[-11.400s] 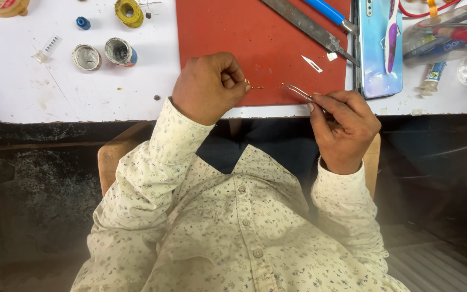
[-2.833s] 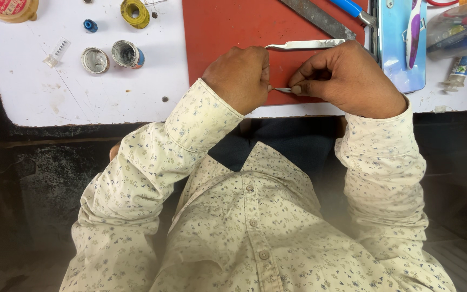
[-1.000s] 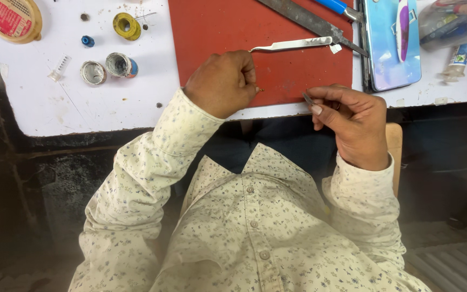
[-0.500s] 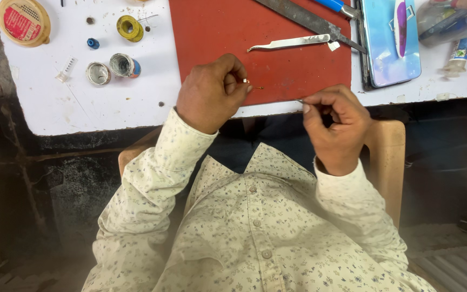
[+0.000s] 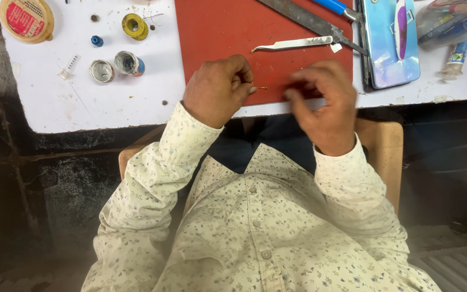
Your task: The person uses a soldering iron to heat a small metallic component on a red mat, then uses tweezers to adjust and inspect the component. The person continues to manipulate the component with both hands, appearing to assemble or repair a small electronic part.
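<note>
My left hand (image 5: 217, 89) rests at the near edge of a red mat (image 5: 217, 27). Its thumb and forefinger pinch a tiny copper-coloured wire piece (image 5: 261, 87) that points right. My right hand (image 5: 322, 103) hovers a little to the right of it over the mat's edge, blurred by motion, with the fingers curled; whether anything is in it is unclear. Silver tweezers (image 5: 293, 44) lie on the mat just beyond both hands, touched by neither.
On the white table (image 5: 82, 108): a metal file (image 5: 312, 21), a phone in a blue case (image 5: 390, 46), a small tube (image 5: 454, 57), two small open tins (image 5: 115, 66), a yellow spool (image 5: 135, 26), a round red-topped tin (image 5: 27, 19). The table's front edge is under my wrists.
My right hand has lifted from the table edge and swung up and left toward the left hand. The left hand has stayed put, still pinching.
</note>
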Motion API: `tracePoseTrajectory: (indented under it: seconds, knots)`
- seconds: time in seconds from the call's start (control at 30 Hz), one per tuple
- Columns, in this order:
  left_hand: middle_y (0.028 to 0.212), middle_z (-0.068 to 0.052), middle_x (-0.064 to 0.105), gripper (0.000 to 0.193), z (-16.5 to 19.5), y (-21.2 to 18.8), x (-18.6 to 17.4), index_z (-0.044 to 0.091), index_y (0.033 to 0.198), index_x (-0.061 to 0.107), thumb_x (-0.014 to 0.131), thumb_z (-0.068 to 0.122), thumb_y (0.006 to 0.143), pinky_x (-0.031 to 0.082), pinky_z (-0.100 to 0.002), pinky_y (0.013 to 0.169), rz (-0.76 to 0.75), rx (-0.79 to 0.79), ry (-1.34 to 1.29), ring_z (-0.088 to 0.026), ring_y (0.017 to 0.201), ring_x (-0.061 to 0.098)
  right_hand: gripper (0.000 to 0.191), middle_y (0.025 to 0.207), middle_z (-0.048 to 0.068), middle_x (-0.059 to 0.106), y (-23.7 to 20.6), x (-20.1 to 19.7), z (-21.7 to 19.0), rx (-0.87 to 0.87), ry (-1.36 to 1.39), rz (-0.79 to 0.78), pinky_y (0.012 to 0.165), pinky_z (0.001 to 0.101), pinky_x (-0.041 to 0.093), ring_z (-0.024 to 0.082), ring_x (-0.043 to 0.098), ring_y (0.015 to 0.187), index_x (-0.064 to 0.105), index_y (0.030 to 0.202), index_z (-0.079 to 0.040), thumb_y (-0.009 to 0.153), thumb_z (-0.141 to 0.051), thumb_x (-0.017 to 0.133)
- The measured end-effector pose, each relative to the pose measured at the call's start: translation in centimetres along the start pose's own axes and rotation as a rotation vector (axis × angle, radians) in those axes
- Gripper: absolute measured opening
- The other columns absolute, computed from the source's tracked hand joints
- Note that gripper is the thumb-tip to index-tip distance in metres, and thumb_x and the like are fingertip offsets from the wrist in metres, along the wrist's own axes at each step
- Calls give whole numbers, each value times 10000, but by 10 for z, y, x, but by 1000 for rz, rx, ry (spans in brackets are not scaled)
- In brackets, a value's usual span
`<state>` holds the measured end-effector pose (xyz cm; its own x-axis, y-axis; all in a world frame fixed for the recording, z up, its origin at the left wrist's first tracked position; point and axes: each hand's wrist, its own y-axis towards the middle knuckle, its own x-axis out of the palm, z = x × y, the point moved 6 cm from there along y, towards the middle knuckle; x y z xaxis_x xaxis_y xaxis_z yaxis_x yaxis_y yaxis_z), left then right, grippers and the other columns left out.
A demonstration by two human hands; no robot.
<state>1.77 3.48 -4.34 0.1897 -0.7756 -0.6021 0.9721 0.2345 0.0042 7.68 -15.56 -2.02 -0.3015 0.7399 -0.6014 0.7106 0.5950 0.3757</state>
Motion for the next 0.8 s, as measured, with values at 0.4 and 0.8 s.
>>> tracePoseTrajectory:
  seconds: [0.4,0.8]
  knots:
    - [720,-65,712,141,-1,-7,-4,47,835,668,797,104,842,541,-346,593,51,84,-55,-201,626,698,357,1003,102,666,28,33,4,-4,128,-375,726,310,562,177,681,827,527,1152,-16,890,76,752]
    - [742,-70,726,156,-6,-4,0,39,823,666,799,117,844,559,-325,591,40,74,-51,-183,635,710,356,998,115,689,31,39,6,-52,71,-451,747,324,588,200,715,861,535,1181,-10,906,50,753]
